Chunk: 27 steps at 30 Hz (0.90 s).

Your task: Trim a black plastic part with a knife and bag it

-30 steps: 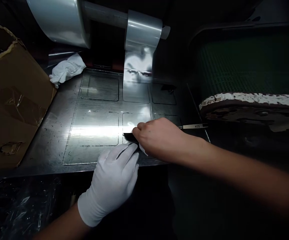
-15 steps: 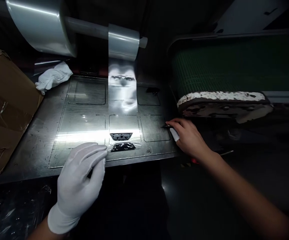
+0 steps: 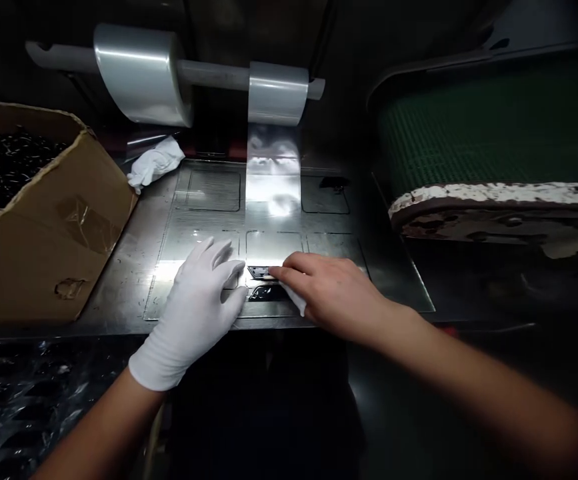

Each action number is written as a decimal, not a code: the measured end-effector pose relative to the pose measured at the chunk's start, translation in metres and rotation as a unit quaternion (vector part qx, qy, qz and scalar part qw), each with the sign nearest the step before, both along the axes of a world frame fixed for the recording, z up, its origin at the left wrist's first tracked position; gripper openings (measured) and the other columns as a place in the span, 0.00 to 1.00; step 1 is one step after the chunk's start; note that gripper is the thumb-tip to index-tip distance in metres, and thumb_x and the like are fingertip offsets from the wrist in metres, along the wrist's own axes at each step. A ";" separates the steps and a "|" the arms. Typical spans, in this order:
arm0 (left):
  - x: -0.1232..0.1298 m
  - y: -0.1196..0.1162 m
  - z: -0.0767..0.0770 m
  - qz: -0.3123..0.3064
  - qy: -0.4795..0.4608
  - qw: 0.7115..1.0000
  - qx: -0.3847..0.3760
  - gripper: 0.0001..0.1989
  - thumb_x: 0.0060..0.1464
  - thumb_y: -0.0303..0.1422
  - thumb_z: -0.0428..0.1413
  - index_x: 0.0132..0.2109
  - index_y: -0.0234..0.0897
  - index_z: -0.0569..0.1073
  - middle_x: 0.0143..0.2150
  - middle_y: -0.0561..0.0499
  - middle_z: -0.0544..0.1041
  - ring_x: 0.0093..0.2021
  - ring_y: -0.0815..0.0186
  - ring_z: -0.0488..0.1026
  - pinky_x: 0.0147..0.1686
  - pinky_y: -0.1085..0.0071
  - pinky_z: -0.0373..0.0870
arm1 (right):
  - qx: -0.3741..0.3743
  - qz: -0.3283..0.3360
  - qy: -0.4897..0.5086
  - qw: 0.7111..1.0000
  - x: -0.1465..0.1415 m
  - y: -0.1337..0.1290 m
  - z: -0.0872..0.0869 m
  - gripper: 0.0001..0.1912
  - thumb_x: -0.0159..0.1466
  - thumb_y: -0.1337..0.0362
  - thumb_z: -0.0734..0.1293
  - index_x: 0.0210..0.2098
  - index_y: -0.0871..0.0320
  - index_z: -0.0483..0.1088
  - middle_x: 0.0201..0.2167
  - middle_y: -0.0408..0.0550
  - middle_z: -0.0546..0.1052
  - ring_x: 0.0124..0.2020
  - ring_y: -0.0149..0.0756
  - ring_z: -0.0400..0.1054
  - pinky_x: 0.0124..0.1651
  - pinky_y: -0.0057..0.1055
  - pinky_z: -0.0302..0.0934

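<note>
My left hand (image 3: 201, 290), in a white glove, is spread with fingers apart, its fingertips at the left ends of two small dark parts. My right hand (image 3: 329, 287), bare but for a white cover on a finger, pinches a thin tool whose light tip shows over the upper part (image 3: 257, 272). Just below lies the glossy black part (image 3: 266, 293), its right end hidden by my right hand. Clear film (image 3: 273, 180) comes down from the small roll (image 3: 277, 93) onto the glass plate (image 3: 199, 230) behind the parts.
A cardboard box (image 3: 49, 233) of dark pieces stands at left. A big film roll (image 3: 139, 73) hangs on the bar. A white cloth (image 3: 156, 163) lies behind the plate. The green conveyor belt (image 3: 493, 127) is at right. Wrapped black parts (image 3: 33, 407) lie lower left.
My right hand has moved left from the plate's right side to the two parts, with the thin tool. My left hand has come up beside them. The view has shifted left.
</note>
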State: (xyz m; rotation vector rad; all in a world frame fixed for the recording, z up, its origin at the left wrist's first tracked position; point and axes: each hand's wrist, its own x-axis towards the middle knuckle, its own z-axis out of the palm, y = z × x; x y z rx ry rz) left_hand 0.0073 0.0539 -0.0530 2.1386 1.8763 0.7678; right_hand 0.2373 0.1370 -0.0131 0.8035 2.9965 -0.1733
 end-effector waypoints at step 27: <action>0.031 -0.001 0.021 -0.159 0.187 0.969 -0.008 0.15 0.69 0.26 0.52 0.58 0.37 0.76 0.43 0.45 0.80 0.44 0.53 0.74 0.45 0.53 0.72 | 0.081 -0.207 0.112 0.969 0.134 0.022 -0.060 0.36 0.58 0.81 0.61 0.64 0.60 0.74 0.58 0.56 0.77 0.57 0.50 0.71 0.57 0.42 0.68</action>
